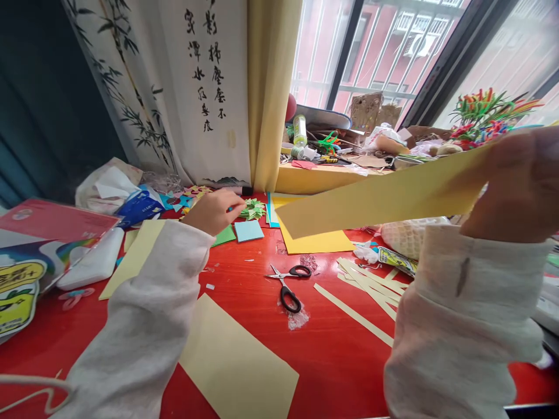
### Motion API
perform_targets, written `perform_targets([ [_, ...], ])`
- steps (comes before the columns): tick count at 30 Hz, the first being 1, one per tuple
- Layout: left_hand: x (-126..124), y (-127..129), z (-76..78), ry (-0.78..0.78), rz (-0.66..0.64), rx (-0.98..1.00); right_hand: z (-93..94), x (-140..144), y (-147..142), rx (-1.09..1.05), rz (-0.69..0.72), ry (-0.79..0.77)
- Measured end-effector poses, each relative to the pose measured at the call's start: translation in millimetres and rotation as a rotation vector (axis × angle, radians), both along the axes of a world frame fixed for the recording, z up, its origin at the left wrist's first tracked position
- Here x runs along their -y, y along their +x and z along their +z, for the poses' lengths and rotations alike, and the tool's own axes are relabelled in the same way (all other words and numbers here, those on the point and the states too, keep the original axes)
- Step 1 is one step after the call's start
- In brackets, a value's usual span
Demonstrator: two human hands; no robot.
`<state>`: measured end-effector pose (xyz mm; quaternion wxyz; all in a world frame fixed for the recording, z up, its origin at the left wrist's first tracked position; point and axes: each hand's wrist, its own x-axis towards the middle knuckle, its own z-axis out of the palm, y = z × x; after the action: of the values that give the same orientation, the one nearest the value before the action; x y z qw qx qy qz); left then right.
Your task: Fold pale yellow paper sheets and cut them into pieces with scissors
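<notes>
My right hand (519, 180), raised at the right, grips one end of a wide pale yellow paper strip (384, 195). The strip stretches leftward above the table, its free end over a yellow paper sheet (321, 243). My left hand (215, 212) is over the back of the table, fingers loosely bent, with nothing visible in them. Near its fingertips lie a folded green paper star (253, 209), light blue paper squares (248, 231) and green paper (225, 235). Black-handled scissors (288, 285) lie spread on the table. A large pale yellow sheet (240, 361) rests in front.
Narrow paper strips (371, 285) lie on the right of the red table (340, 361). At left are another pale yellow sheet (135, 250), a white case (94, 262), a blue tissue pack (140, 206) and packaged paper (48, 233). Craft clutter fills the windowsill (327, 177).
</notes>
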<state>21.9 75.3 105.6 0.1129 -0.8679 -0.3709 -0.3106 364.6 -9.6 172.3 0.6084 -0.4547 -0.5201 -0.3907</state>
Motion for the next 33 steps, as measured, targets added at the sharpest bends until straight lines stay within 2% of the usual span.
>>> perform_targets([
  [3,27,12,23.7,0.011,0.005,0.229,-2.3,2,-33,0.105,0.215,-0.071],
  [6,58,35,40.6,-0.139,-0.150,0.316,-9.6,3,-78,0.307,0.309,-0.301],
  [9,75,53,41.8,-0.186,-0.314,0.337,-17.4,5,-111,0.445,0.303,-0.412],
  [11,79,60,38.0,-0.180,-0.366,0.379,-20.3,7,-120,0.459,0.290,-0.423],
  [16,82,65,33.7,-0.221,-0.376,0.514,-21.5,10,-120,0.362,0.284,-0.388],
  [20,86,67,35.2,-0.126,-0.340,0.563,-23.3,9,-122,0.373,0.292,-0.389],
  [26,87,69,32.5,-0.019,-0.320,0.536,-21.1,12,-121,0.383,0.219,-0.368],
  [33,79,71,22.9,0.107,-0.357,0.469,-12.8,15,-109,0.380,0.123,-0.215],
])
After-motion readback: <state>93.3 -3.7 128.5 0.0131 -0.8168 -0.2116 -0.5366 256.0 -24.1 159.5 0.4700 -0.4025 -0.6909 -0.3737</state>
